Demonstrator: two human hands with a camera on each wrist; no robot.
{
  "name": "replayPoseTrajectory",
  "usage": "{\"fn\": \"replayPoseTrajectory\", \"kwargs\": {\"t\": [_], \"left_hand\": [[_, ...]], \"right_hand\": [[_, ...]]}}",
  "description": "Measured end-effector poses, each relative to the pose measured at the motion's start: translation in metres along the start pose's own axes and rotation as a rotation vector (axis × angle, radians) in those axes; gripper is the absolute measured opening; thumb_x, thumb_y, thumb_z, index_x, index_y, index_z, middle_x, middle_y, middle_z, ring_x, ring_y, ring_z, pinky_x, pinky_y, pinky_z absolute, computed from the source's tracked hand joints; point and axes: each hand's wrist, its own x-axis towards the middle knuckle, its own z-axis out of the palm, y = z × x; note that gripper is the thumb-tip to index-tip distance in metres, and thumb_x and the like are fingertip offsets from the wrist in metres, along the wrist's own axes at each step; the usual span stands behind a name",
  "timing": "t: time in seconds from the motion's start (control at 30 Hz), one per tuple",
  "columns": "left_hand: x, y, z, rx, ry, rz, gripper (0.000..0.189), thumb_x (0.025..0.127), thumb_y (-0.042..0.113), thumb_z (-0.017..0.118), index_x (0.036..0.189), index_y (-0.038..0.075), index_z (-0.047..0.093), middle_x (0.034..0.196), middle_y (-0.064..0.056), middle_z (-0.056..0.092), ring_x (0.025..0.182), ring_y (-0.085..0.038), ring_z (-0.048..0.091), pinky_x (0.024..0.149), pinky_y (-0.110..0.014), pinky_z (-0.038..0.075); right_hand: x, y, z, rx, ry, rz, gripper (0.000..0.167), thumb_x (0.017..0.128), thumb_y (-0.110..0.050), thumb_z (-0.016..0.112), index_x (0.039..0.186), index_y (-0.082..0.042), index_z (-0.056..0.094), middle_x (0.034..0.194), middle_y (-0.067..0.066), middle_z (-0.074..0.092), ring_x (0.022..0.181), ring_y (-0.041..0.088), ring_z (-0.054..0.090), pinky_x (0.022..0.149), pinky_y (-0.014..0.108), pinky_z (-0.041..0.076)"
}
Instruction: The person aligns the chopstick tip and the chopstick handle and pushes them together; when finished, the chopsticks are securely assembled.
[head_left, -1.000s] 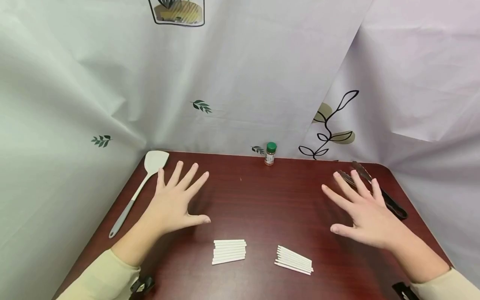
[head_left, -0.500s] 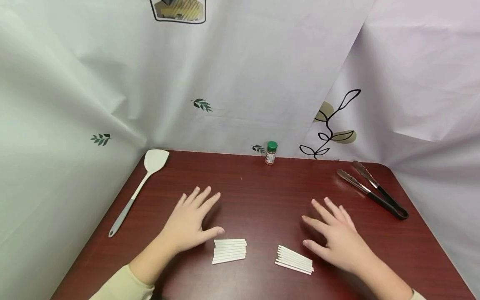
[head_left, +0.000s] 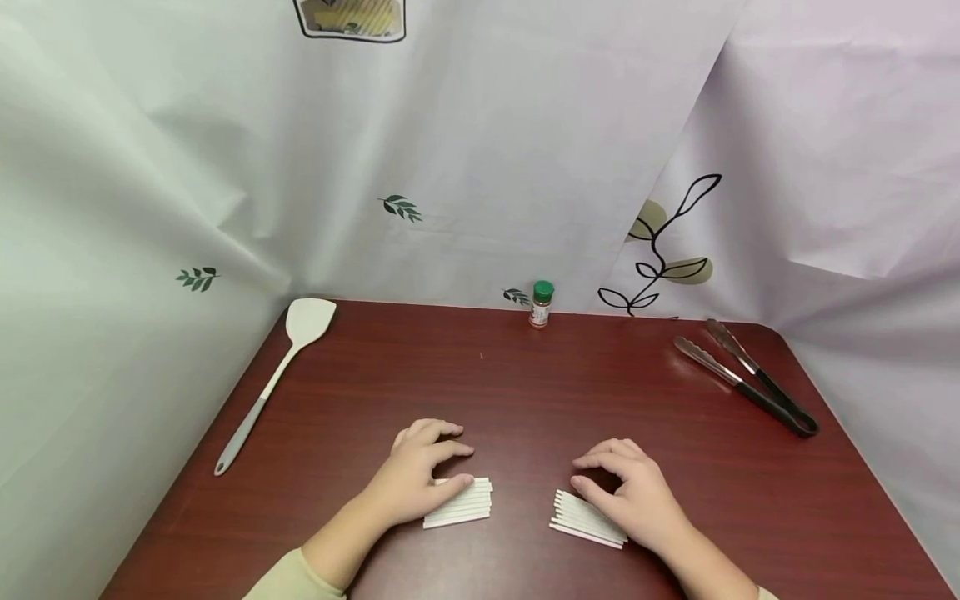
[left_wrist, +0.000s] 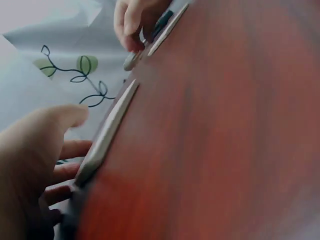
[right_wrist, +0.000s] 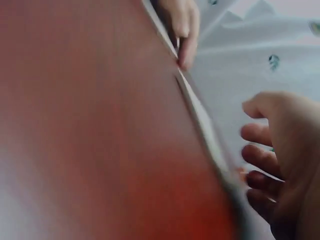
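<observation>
Two flat rows of thin white sticks lie on the table. My left hand (head_left: 412, 479) is over the far left part of the left row of sticks (head_left: 468, 506), with its thumb across that row's upper edge. Its fingers bend loosely beyond the row. At the right row of sticks (head_left: 585, 518), my right hand (head_left: 633, 496) covers the upper right end, thumb and fingers apart. In the left wrist view, a gap shows between the left thumb and fingers (left_wrist: 75, 150), beside the sticks (left_wrist: 111, 127). The right wrist view likewise shows right fingers (right_wrist: 260, 157) apart from the sticks (right_wrist: 200, 117).
A white spatula (head_left: 309, 321) with a grey handle lies along the left side of the dark red table (head_left: 480, 383). A green-capped spice jar (head_left: 541, 304) stands at the back edge. Metal tongs (head_left: 750, 379) lie spread at the right. White patterned cloth (head_left: 480, 150) hangs behind.
Both hands have come down and inward from spread, raised poses to the two rows of sticks, their fingers now more bent. The sticks, spatula, jar and tongs stay in place.
</observation>
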Motion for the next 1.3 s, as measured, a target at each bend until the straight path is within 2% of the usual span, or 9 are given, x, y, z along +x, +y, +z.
{"fn": "replayPoseTrajectory", "kwargs": {"t": [0.13, 0.3, 0.43, 0.7, 0.77, 0.87, 1.0, 1.13, 1.3], "left_hand": [[-0.002, 0.001, 0.011, -0.039, 0.066, 0.053, 0.027, 0.084, 0.033, 0.088, 0.11, 0.025, 0.084, 0.129, 0.001, 0.069, 0.125, -0.02, 0.055, 0.101, -0.055, 0.041], [-0.004, -0.001, 0.015, -0.049, 0.114, 0.138, 0.025, 0.079, 0.031, 0.091, 0.103, 0.029, 0.085, 0.114, 0.009, 0.068, 0.111, -0.012, 0.056, 0.095, -0.049, 0.041], [-0.003, -0.002, 0.014, -0.056, 0.123, 0.188, 0.024, 0.079, 0.035, 0.092, 0.102, 0.031, 0.087, 0.105, 0.016, 0.064, 0.102, -0.007, 0.054, 0.093, -0.045, 0.041], [-0.001, -0.004, 0.015, -0.075, 0.118, 0.236, 0.018, 0.081, 0.031, 0.093, 0.098, 0.029, 0.088, 0.092, 0.021, 0.061, 0.089, -0.001, 0.051, 0.088, -0.039, 0.042], [-0.002, -0.004, 0.015, -0.074, 0.11, 0.224, 0.018, 0.08, 0.029, 0.093, 0.097, 0.029, 0.088, 0.091, 0.022, 0.061, 0.087, 0.0, 0.051, 0.088, -0.038, 0.042], [-0.002, 0.005, 0.012, -0.073, 0.055, 0.139, 0.016, 0.08, 0.028, 0.094, 0.095, 0.028, 0.088, 0.088, 0.025, 0.062, 0.084, 0.002, 0.049, 0.089, -0.04, 0.043], [-0.002, 0.022, 0.004, -0.025, -0.042, 0.024, 0.013, 0.08, 0.029, 0.093, 0.091, 0.028, 0.088, 0.083, 0.029, 0.062, 0.082, 0.003, 0.051, 0.088, -0.043, 0.046], [-0.002, 0.033, 0.001, -0.001, -0.113, -0.026, 0.009, 0.078, 0.031, 0.093, 0.085, 0.031, 0.087, 0.079, 0.032, 0.062, 0.081, 0.003, 0.054, 0.084, -0.038, 0.046], [-0.002, 0.042, -0.003, -0.025, -0.168, -0.074, 0.01, 0.075, 0.031, 0.095, 0.077, 0.033, 0.085, 0.075, 0.035, 0.058, 0.079, 0.006, 0.051, 0.084, -0.035, 0.045]], "right_hand": [[-0.004, 0.006, 0.011, 0.076, 0.031, -0.042, 0.027, 0.076, -0.01, 0.095, 0.096, -0.024, 0.083, 0.089, -0.018, 0.068, 0.083, 0.007, 0.057, 0.074, 0.017, 0.042], [-0.006, 0.012, 0.014, 0.084, -0.043, -0.112, 0.028, 0.074, -0.018, 0.096, 0.094, -0.032, 0.082, 0.087, -0.022, 0.065, 0.084, 0.003, 0.051, 0.076, 0.022, 0.039], [-0.007, 0.013, 0.013, 0.058, -0.091, -0.138, 0.029, 0.071, -0.025, 0.098, 0.094, -0.036, 0.083, 0.088, -0.025, 0.064, 0.087, -0.001, 0.051, 0.078, 0.029, 0.036], [-0.009, 0.014, 0.012, 0.051, -0.124, -0.148, 0.032, 0.067, -0.026, 0.099, 0.093, -0.037, 0.085, 0.087, -0.028, 0.062, 0.088, -0.005, 0.05, 0.077, 0.027, 0.033], [-0.009, 0.013, 0.013, 0.056, -0.123, -0.156, 0.03, 0.068, -0.026, 0.099, 0.093, -0.036, 0.085, 0.086, -0.027, 0.061, 0.087, -0.004, 0.049, 0.077, 0.028, 0.032], [-0.009, 0.012, 0.014, 0.061, -0.134, -0.142, 0.027, 0.07, -0.028, 0.098, 0.093, -0.035, 0.086, 0.083, -0.029, 0.059, 0.085, -0.005, 0.048, 0.077, 0.028, 0.033], [-0.008, 0.007, 0.013, 0.082, -0.158, -0.092, 0.024, 0.071, -0.029, 0.098, 0.089, -0.038, 0.085, 0.078, -0.032, 0.056, 0.083, -0.005, 0.046, 0.079, 0.028, 0.03], [-0.009, 0.004, 0.012, 0.105, -0.183, -0.057, 0.025, 0.069, -0.03, 0.098, 0.081, -0.044, 0.081, 0.074, -0.035, 0.054, 0.083, -0.004, 0.044, 0.08, 0.03, 0.026], [-0.01, -0.006, 0.008, 0.099, -0.251, 0.012, 0.03, 0.063, -0.032, 0.099, 0.071, -0.048, 0.075, 0.071, -0.037, 0.052, 0.085, -0.002, 0.041, 0.082, 0.032, 0.023]]}}
